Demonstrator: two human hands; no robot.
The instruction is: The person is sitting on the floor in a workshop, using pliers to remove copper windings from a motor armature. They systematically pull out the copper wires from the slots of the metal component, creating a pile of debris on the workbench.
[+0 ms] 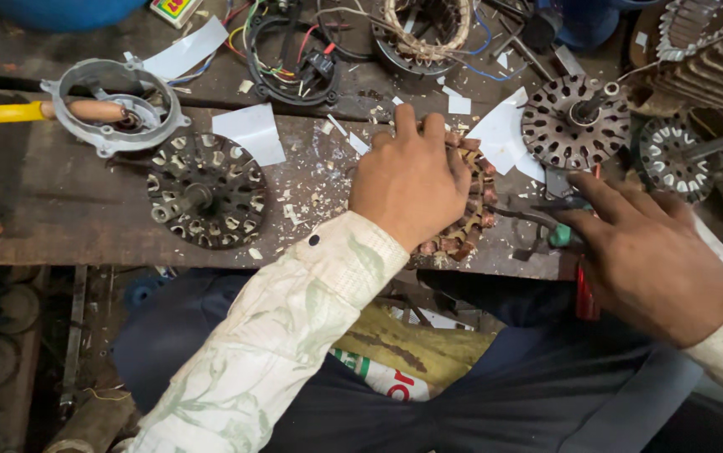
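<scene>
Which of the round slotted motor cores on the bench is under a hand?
The copper-wound core at bench centre, pressed under the left hand; the other cores lie bare and untouched.
</scene>
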